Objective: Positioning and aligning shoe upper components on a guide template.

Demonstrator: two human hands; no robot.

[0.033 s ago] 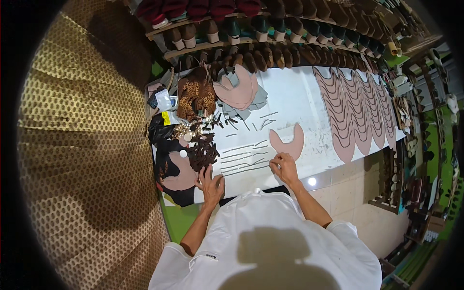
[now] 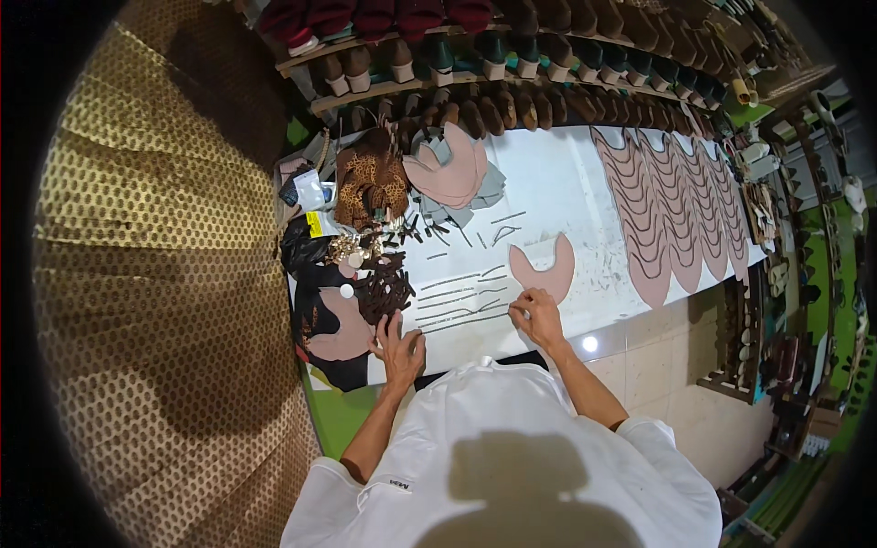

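Several thin dark strips (image 2: 448, 289) lie in rough rows on the white tabletop. My right hand (image 2: 540, 320) pinches the right end of the nearest strip (image 2: 466, 321), just below a pink U-shaped piece (image 2: 560, 269). By that strip's left end is my left hand (image 2: 400, 352), its thumb apart from the fingers, fingertips down on the table. Those fingers touch or nearly touch another pink curved piece (image 2: 343, 333) lying on black material. Above my left hand sits a heap of short dark brown pieces (image 2: 384, 285).
Overlapping pink U-shaped pieces (image 2: 650, 274) form long columns at the table's right. Leopard-print material (image 2: 370, 183) and stacked pink and grey pieces (image 2: 452, 178) lie at the far left. Shelves of shoes (image 2: 493, 59) run behind the table. A patterned gold curtain (image 2: 174, 320) hangs at left.
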